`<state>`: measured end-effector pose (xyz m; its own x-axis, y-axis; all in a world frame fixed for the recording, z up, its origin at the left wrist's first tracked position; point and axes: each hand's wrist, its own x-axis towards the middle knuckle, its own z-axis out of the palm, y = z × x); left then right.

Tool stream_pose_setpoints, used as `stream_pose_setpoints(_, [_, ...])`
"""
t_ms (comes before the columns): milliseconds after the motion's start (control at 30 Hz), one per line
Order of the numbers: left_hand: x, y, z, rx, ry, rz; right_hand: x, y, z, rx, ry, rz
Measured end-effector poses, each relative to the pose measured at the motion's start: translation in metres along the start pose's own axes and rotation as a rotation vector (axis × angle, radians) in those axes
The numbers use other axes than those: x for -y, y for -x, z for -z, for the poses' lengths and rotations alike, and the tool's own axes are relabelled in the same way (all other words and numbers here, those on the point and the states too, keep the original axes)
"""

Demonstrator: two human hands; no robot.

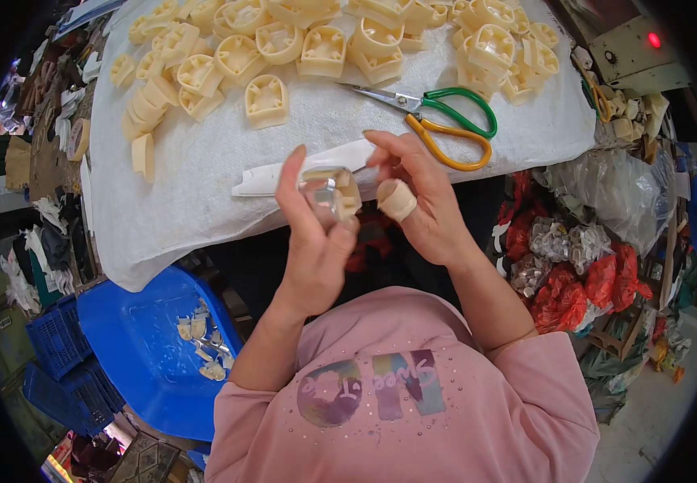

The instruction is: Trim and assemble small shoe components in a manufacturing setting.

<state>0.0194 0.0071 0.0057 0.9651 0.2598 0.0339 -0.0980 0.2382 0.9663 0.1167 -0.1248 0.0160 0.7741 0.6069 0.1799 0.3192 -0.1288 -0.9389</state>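
My left hand (314, 258) grips a small cream plastic piece with a shiny silver outer wall (331, 193), its hollow side turned to the right. To the right of it hovers my right hand (421, 193), fingers apart and partly curled, with nothing visible in them. A beige band of tape or cloth (397, 200) appears to go round its thumb. Just beyond both hands a white strip (304, 167) lies on the white cloth-covered table (204, 169). Scissors with one green and one yellow handle (433, 113) lie partly spread beyond my right hand.
Many cream U-shaped plastic pieces (266, 101) are heaped along the table's far side. At lower left, a blue plastic tub (135, 322) holds several silver and cream pieces (204, 342). Red and clear plastic bags (578, 266) are piled at right. Blue crates (59, 338) stand far left.
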Motion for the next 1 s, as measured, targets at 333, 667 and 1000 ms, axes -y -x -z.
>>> stream_pose_setpoints(333, [-0.007, -0.001, 0.011, 0.042, -0.393, -0.054, -0.002, 0.007, -0.003, 0.075, -0.485, -0.052])
stream_pose_setpoints(667, [-0.03, -0.005, 0.011, 0.076, -0.912, -0.34, -0.004, -0.017, 0.017, 0.405, -0.386, -0.18])
stream_pose_setpoints(1000, [-0.013, -0.009, 0.003, -0.065, -0.84, -0.458, 0.0, 0.001, 0.009, 0.256, -0.66, -0.397])
